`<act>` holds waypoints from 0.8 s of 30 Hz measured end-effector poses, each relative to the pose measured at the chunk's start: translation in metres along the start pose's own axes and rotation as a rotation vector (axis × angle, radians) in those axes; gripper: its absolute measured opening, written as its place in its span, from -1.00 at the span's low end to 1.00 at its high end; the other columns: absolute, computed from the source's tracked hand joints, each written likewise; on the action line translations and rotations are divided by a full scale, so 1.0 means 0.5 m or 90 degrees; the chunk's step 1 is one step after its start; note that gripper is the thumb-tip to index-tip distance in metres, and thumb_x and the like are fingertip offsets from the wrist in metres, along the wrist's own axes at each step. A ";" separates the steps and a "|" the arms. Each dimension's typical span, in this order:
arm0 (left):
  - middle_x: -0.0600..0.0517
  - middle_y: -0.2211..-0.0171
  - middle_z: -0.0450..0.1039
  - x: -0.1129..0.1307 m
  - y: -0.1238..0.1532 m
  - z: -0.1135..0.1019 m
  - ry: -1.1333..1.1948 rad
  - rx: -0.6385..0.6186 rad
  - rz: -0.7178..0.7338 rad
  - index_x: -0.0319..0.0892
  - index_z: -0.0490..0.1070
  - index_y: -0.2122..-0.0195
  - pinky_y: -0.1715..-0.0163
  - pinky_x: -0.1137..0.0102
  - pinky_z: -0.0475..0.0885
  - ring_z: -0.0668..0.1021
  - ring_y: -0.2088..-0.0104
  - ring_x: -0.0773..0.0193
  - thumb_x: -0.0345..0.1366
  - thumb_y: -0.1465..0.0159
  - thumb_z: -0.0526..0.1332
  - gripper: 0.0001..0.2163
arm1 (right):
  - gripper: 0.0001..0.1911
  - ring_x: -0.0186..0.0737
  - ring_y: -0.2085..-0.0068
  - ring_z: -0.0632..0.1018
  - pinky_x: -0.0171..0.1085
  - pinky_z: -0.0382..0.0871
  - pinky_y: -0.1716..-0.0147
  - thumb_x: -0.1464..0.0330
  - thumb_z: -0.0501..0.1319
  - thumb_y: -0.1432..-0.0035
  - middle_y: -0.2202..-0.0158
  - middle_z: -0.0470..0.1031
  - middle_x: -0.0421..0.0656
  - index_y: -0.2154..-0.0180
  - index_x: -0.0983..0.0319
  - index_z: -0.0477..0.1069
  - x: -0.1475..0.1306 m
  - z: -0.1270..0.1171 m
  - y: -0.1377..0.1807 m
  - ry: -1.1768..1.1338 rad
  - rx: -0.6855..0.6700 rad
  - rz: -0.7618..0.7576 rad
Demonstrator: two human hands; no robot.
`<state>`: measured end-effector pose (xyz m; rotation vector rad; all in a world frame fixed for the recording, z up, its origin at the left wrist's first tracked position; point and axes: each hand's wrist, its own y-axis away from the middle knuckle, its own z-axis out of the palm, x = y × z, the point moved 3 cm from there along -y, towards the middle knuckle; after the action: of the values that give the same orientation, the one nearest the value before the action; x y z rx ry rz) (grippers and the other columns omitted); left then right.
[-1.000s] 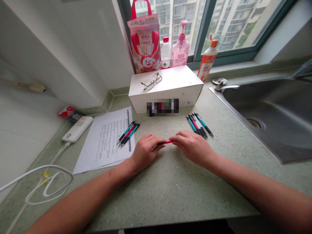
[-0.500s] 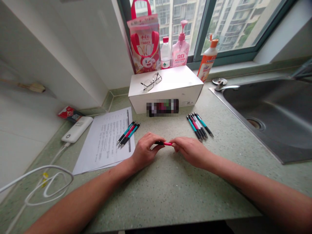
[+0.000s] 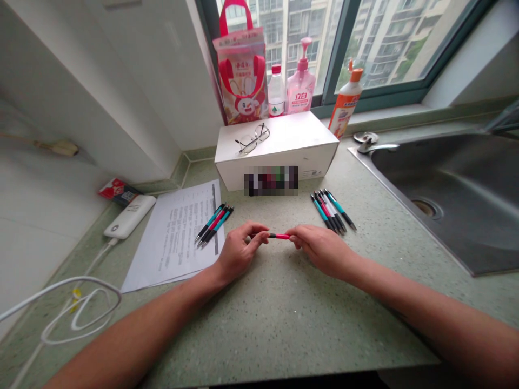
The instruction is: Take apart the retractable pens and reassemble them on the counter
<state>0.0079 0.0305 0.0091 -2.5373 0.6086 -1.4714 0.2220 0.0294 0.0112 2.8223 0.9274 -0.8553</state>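
A red pen (image 3: 280, 236) with a black section spans the gap between my two hands, lying almost level above the counter. My left hand (image 3: 243, 248) pinches its black end between thumb and fingers. The red end is gripped by my right hand (image 3: 318, 246), whose fingertips hide the tip. Left of my hands, several blue and red pens (image 3: 214, 226) rest side by side across the edge of a printed sheet (image 3: 174, 235). Beyond my right hand, another group of pens (image 3: 332, 212), blue, red and white with black grips, lies on the counter.
Behind the pens stands a white box (image 3: 279, 138) with glasses (image 3: 253, 139) on top. A steel sink (image 3: 450, 200) is at the right. A white power bank (image 3: 130, 217) with a looped cable (image 3: 87, 281) lies left. Bottles (image 3: 300, 89) and a bag (image 3: 242, 86) stand by the window.
My left hand's fingers have shifted on the pen's black part. The pen and my right hand have moved very slightly right. The pen groups have stayed in place.
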 end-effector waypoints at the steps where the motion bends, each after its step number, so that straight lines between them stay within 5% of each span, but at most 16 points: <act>1: 0.01 0.37 0.58 0.000 0.000 0.000 -0.001 0.003 0.006 -0.18 0.53 0.22 0.32 0.39 0.50 0.59 0.37 0.28 -0.19 -0.35 0.27 -0.84 | -0.73 -0.19 0.29 0.52 -0.23 0.31 0.30 0.39 0.02 -0.39 0.32 0.56 -0.08 0.11 0.26 0.49 0.001 0.000 0.000 0.001 0.003 0.002; 24: 0.00 0.31 0.56 -0.014 -0.001 -0.002 0.032 0.053 0.008 -0.18 0.52 0.21 0.24 0.37 0.49 0.57 0.32 0.29 -0.24 -0.30 0.32 -0.87 | -0.73 -0.21 0.34 0.51 -0.24 0.31 0.32 0.39 0.02 -0.38 0.34 0.56 -0.10 0.11 0.25 0.49 0.006 -0.006 -0.002 -0.010 0.019 0.019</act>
<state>0.0040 0.0340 0.0040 -2.4359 0.5571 -1.5280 0.2250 0.0323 0.0122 2.8431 0.8760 -0.8934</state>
